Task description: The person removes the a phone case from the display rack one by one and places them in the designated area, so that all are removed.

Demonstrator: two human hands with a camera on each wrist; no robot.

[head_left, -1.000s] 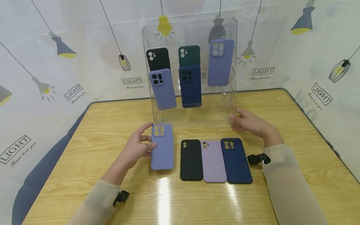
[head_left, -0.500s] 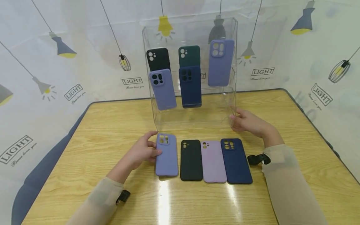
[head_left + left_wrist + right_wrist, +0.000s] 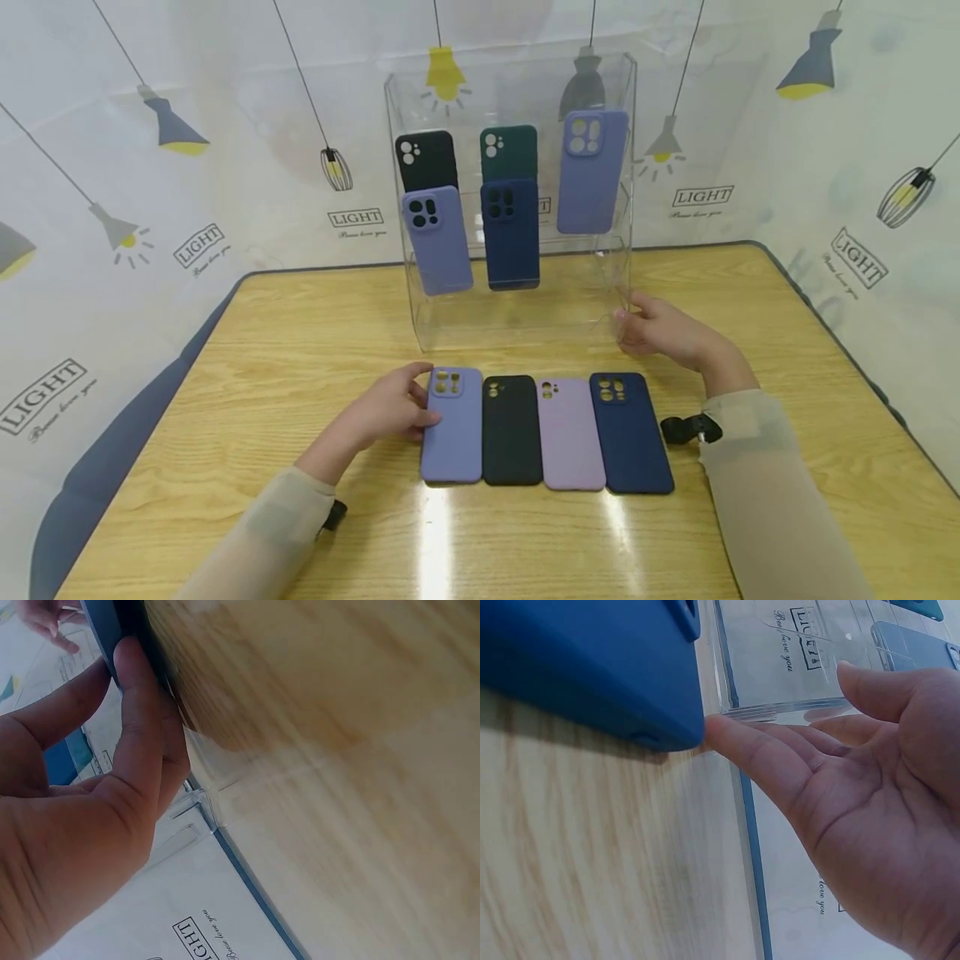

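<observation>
My left hand (image 3: pixel 390 408) pinches the left edge of a periwinkle phone case (image 3: pixel 456 443), which lies at the left end of a row on the table. In the left wrist view, thumb and fingers meet at the edge of that case (image 3: pixel 105 626). To its right lie a black phone case (image 3: pixel 512 437), a lilac phone case (image 3: pixel 572 442) and a navy phone case (image 3: pixel 636 442). My right hand (image 3: pixel 663 333) touches the lower right corner of a clear acrylic display stand (image 3: pixel 517 315). Its fingers look straight in the right wrist view, with the thumb apart.
Above the row, the stand carries a black case (image 3: pixel 427 162), a green case (image 3: pixel 517 154), a navy case (image 3: pixel 512 250) and two periwinkle cases, one at left (image 3: pixel 442 258) and one at upper right (image 3: pixel 591 187). A patterned cloth (image 3: pixel 277 100) surrounds the wooden table (image 3: pixel 300 325).
My left hand has moved the periwinkle case toward me and rightward, from in front of the stand to beside the black case. My right hand has stayed at the stand's corner.
</observation>
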